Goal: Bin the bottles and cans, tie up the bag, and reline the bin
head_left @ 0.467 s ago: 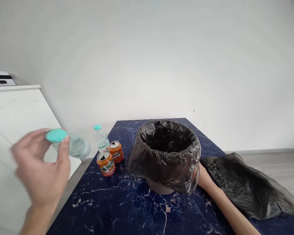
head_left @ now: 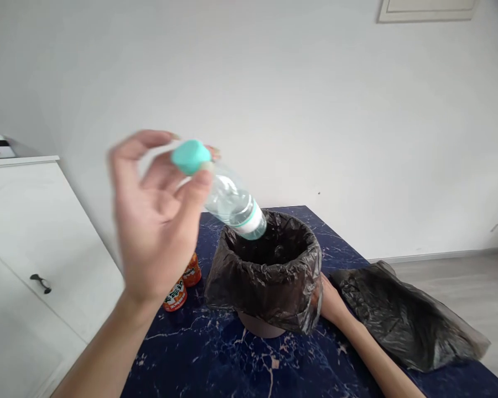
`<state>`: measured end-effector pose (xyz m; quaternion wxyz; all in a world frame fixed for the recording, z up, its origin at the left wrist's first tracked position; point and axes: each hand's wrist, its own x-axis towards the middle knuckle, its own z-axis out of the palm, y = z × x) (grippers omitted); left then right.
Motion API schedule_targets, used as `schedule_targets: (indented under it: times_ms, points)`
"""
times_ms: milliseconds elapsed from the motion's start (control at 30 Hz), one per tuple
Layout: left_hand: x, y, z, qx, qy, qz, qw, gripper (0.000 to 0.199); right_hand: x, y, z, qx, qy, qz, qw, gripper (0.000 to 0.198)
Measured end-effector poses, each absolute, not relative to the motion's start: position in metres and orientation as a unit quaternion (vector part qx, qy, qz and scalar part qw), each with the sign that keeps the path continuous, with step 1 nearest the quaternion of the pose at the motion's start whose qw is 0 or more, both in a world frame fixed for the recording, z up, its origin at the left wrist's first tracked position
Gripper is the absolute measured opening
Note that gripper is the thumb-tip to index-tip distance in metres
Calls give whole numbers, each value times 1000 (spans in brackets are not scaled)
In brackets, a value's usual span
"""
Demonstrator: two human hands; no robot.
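Left hand [head_left: 157, 232] is raised in the left centre of the frame, blurred; I see the thumb and fingers pinching the neck of a clear plastic bottle [head_left: 232, 202] just under its teal cap [head_left: 190, 156]. The bottle tilts, cap up toward upper left, base pointing down and right, hanging over the near-left rim of the bin [head_left: 269, 273], which is lined with a black bag. I cannot tell whether the bottle's base touches the liner or only hangs above it.

Right hand [head_left: 330, 301] sits at the lower right side of the bin, mostly hidden behind the bag's folded-over edge; the forearm runs off toward the lower right of the frame. It appears pressed against the bin wall, but I cannot tell whether the fingers are closed or spread.

The bin stands on a dark blue marbled desk [head_left: 240, 365]. Two orange cans [head_left: 182, 284] stand just left of the bin, partly behind my left wrist. A loose black bag [head_left: 402, 315] lies crumpled on the desk at the right, near the right forearm. White cabinet [head_left: 33, 243] fills the left edge of the frame; white wall behind
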<state>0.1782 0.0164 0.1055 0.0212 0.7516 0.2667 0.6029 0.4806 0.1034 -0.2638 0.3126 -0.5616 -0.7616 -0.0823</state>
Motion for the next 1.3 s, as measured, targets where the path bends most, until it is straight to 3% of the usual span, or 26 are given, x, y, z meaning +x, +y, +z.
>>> schedule_targets:
  times_ms: [167,433,567,867,967,1100,1300]
  points:
    - [202,50,94,788,256,530,178,36,479,105,-264,-563,-760,-82,313,54]
    - [222,102,79,877,319,271,236,41,473,108,-262,-575,-753,-82,308,50]
    - [224,120,73,889,332,220,225,46,473,108,-261,-577,-752,-82,307,50]
    - [221,143,65,922,371,68,90,52,475,104,-255,-558,-763,-82,315,56]
    - [220,141,64,938,327,84,85,46,474,104,-255,-555,-763,-83,321,57]
    - [209,130,76,917,318,207,121,32,474,104,-257,-552,-762,-82,329,57]
    - [157,134,86,824,401,401,-15,30,475,103,-260,-553,-760,-77,333,56]
